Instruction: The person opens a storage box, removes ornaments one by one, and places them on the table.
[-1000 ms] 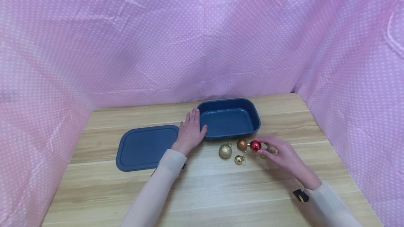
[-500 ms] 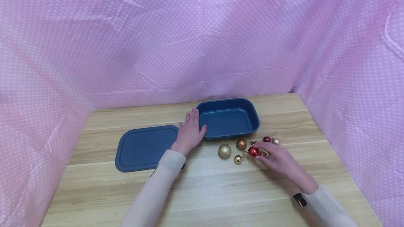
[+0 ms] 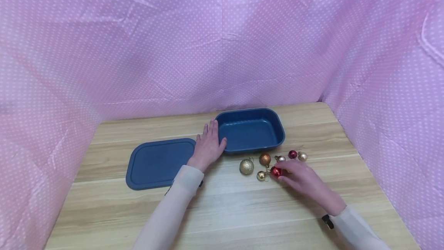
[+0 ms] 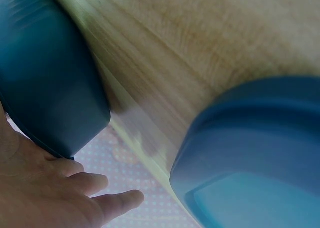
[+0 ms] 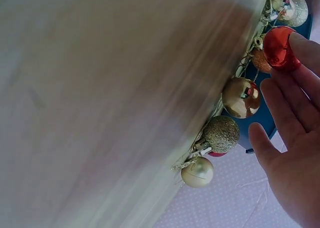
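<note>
My right hand (image 3: 305, 178) pinches a shiny red bauble (image 3: 276, 171) between thumb and fingertips, low over the table beside a small shiny gold bauble (image 3: 261, 176). In the right wrist view the red bauble (image 5: 280, 48) sits at the fingertips, and the other fingers stretch out beside it. My left hand (image 3: 207, 147) lies with straight fingers against the left side of a deep blue container (image 3: 254, 151). Around the right hand lie a glittery gold bauble (image 3: 246, 166), an orange one (image 3: 265, 159), a pinkish one (image 3: 280, 159), a dark red one (image 3: 293, 154) and a champagne one (image 3: 303, 156).
A flat blue lid (image 3: 161, 163) lies left of the container, partly behind the left forearm. The wooden table (image 3: 229, 211) ends at a pink dotted cloth (image 3: 222, 49) at the back and sides. Baubles sit just in front of the container.
My right hand has moved left and nearer to me with the red bauble, uncovering the dark red, champagne and pinkish baubles. The left hand keeps its place on the container.
</note>
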`<state>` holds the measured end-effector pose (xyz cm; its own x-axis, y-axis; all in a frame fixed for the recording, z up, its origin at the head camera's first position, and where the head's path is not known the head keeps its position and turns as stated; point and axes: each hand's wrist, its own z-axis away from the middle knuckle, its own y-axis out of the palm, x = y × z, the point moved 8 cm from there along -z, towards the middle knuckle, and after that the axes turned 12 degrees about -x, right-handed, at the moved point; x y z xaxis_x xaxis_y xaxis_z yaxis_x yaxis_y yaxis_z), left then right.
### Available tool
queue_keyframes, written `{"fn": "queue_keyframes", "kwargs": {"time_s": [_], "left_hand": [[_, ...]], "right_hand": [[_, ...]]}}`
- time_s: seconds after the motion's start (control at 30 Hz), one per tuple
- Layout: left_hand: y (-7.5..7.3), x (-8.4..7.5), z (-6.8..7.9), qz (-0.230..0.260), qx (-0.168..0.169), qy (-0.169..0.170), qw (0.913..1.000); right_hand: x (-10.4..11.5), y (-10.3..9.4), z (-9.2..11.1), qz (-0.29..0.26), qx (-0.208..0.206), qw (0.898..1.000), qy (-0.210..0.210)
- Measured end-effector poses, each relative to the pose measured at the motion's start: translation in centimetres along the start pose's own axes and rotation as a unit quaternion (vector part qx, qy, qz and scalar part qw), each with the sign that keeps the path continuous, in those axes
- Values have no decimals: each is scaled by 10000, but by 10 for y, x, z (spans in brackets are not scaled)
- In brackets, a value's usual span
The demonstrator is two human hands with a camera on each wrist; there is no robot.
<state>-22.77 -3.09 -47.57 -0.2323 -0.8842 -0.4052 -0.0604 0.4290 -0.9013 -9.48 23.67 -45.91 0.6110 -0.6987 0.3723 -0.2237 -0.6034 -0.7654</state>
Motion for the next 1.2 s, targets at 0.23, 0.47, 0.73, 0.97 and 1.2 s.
{"fn": "queue_keyframes", "kwargs": {"time_s": [0.23, 0.47, 0.73, 0.97, 1.2], "left_hand": [[1, 0, 0, -33, 9, -8, 10000], [2, 0, -2, -39, 0, 15, 10000], [1, 2, -1, 63, 24, -32, 10000], [-4, 7, 1, 338, 50, -77, 9994], [-18, 11, 2, 576, -83, -103, 9983]], "right_hand": [[2, 2, 1, 1, 71, 9999, -81], [2, 3, 1, 74, 93, 9999, -83], [2, 2, -1, 164, 103, 9997, -129], [8, -10, -6, 293, -133, 9992, -235], [5, -29, -12, 475, -625, 9967, -204]]}}
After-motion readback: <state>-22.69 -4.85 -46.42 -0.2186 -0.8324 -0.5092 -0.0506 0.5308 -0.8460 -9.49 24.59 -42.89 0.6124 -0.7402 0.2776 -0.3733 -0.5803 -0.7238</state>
